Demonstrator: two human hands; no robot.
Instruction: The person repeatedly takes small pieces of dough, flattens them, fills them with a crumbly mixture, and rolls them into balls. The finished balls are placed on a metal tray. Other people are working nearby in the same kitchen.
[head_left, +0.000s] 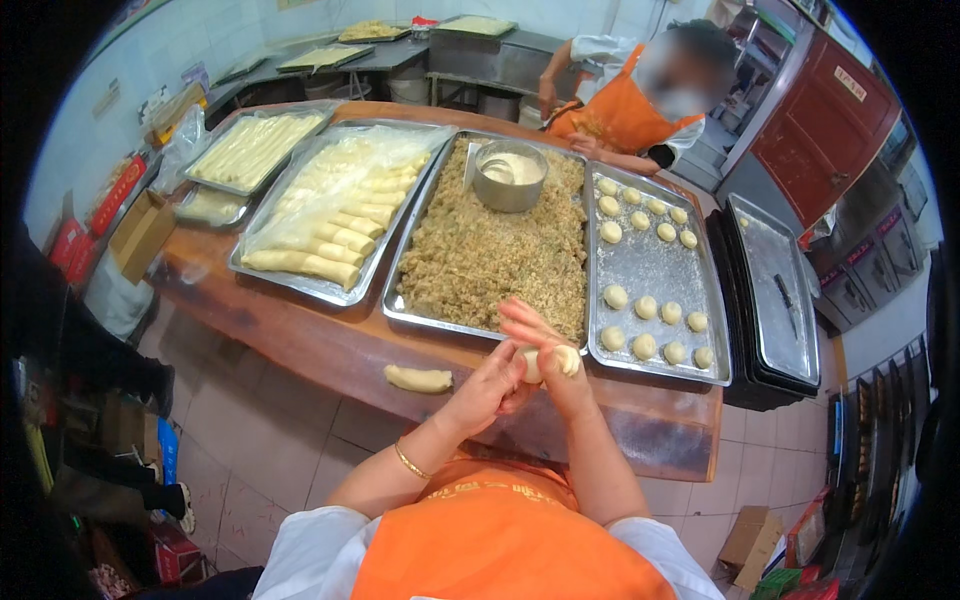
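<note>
Both my hands meet above the table's front edge. My left hand (495, 382) has its fingers curled against a pale dough ball (531, 364). My right hand (559, 367) closes round the same dough, with a lump of it showing beside the thumb. A short piece of dough roll (418, 379) lies on the wooden table (300, 345) to the left. Past my hands is a metal tray of crumbly brown filling (487, 262), in which a round metal bowl (511, 178) of pale powder stands. Round dough balls (644, 346) sit in rows on a floured tray (652, 262) at the right.
Long dough rolls (300, 262) lie partly under plastic film on a tray at left, with another tray of strips (255, 150) beyond. A co-worker in an orange apron (622, 112) stands across the table. Stacked trays (780, 300) stand right; a cardboard box (141, 234) is left.
</note>
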